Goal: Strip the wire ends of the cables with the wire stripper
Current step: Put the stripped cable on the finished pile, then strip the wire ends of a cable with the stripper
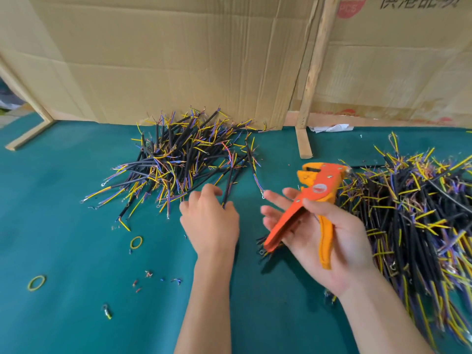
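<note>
An orange wire stripper (316, 190) lies across the upturned palm of my right hand (329, 236), my thumb curled over its handles and its jaws pointing away from me. My left hand (209, 221) sits at the near edge of the middle pile of short black cables (184, 159), whose yellow, blue and red wire ends stick out. Its fingers pinch the near end of one black cable (228, 186) that runs up into that pile. A bigger heap of the same cables (413, 215) lies to the right of the stripper.
The table has a green mat (63, 205). Two yellow rubber bands (136, 242) (36, 282) and small scraps of insulation (148, 275) lie near the front left. Cardboard sheets (178, 60) and a wooden post (304, 141) wall off the back. A few cables (261, 249) lie under my right hand.
</note>
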